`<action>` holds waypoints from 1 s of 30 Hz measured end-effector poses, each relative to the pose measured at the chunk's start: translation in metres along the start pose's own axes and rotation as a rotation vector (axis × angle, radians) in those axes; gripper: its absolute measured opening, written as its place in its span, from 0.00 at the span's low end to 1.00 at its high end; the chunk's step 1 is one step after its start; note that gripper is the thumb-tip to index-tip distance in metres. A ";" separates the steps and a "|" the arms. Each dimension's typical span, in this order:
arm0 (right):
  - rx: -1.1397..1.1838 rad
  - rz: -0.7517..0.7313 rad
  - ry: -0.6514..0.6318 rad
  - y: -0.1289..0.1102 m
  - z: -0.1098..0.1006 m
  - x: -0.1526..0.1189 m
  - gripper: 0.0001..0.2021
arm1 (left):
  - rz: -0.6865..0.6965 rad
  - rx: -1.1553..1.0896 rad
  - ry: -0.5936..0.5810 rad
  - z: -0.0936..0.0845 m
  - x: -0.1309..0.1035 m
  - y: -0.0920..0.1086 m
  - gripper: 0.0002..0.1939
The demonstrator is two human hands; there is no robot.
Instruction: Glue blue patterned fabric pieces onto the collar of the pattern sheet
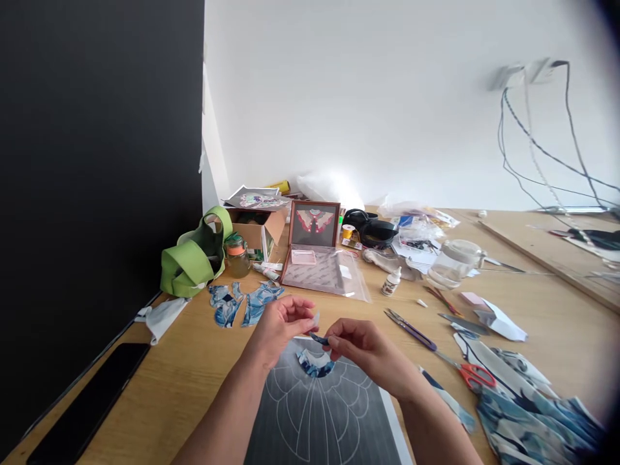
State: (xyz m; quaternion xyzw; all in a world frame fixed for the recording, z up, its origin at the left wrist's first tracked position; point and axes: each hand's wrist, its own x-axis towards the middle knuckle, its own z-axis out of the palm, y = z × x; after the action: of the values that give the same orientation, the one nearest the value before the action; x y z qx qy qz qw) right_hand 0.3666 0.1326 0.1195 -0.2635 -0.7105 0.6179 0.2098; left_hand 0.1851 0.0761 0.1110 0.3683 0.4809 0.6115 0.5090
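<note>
Above a dark printed sheet (314, 413) with white petal-like outlines, both hands meet close together. My left hand (288, 320) pinches a small whitish translucent piece (316, 319), perhaps backing paper. Between the thumb and fingers of my right hand (356, 342) is a small dark blue fabric piece (318, 339). Its left end comes close to my left fingertips; whether they touch it I cannot tell. A curved blue-and-white fabric piece (314, 369) lies on the upper part of the sheet, just below the hands. More cut blue fabric pieces (259, 302) lie flat beyond my left wrist.
To the right lie purple-handled snips (414, 330), red-handled scissors (475, 374) and blue fabric (537, 420). A glue bottle (391, 283) and glass jug (454, 263) stand behind. A framed moth-like piece (314, 223), green strap roll (191, 265) and phone (90, 403) are also around.
</note>
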 end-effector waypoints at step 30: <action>-0.646 0.103 0.318 0.012 0.012 0.007 0.08 | -0.134 0.235 -0.160 0.001 0.005 -0.020 0.15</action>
State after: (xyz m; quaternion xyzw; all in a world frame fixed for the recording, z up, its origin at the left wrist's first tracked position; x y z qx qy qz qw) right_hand 0.3550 0.1292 0.1062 -0.4447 -0.8132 0.3225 0.1922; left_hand 0.1904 0.0819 0.0923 0.4401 0.5305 0.4843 0.5388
